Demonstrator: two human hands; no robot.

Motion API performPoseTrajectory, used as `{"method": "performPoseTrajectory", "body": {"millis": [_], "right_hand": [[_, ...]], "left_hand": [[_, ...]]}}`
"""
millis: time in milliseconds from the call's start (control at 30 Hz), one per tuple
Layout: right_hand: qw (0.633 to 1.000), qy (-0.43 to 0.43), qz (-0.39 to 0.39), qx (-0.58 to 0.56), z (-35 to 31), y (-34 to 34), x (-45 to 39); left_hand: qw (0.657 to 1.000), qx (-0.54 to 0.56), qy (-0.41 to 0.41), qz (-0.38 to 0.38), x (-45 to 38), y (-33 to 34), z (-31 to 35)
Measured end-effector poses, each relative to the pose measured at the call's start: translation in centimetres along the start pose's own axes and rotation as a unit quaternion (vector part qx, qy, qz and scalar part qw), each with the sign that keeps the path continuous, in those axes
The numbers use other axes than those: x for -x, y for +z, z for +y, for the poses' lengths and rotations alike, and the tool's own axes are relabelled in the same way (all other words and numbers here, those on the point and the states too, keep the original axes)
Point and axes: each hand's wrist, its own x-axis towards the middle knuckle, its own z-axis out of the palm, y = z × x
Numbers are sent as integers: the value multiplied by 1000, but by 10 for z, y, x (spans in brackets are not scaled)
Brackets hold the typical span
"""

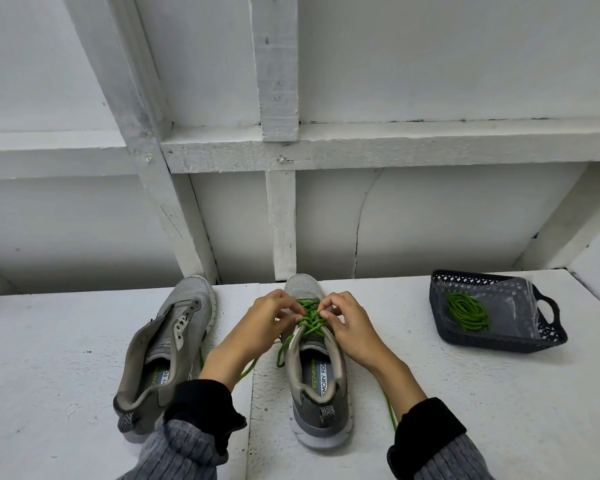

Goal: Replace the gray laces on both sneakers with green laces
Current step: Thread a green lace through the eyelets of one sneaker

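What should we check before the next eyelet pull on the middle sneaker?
1. Both hands on the green lace: left hand and right hand pinch it. Ok.
2. Middle sneaker sitting flat on the table: ok.
3. Lace ends free: tails trail loose on both sides. Ok.
4. Crossings even: hidden by fingers. Cannot tell.
5. Spare lace in the basket: ok.
6. Left sneaker laced: not ok, eyelets bare.

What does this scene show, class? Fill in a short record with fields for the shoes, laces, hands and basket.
left shoe: unlaced, eyelets bare
right shoe: partly laced in green
green lace: crossed over the tongue, ends trailing on the table
left hand: pinches the lace
right hand: pinches the lace
basket: holds a spare lace, coiled
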Motion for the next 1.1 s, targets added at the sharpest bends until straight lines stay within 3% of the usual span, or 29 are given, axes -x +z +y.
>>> {"method": "performPoseTrajectory", "body": {"millis": [200,367,433,533,600,1100], "right_hand": [[1000,5,15,-12,2,2,1],[1000,7,21,-9,3,4,1],[1000,10,21,-14,4,2,2],[999,20,11,-26,7,-1,4],[999,24,9,-37,9,-3,6],[998,7,44,-36,0,4,1]], "left_hand": [[976,-209,35,-41,-5,-3,6],[962,-262,65,29,1,6,5],[973,-219,55,46,6,9,0],[998,-21,18,55,8,7,-5],[998,36,0,50,9,6,-7],[975,165,-79,122,16,18,1]]}}
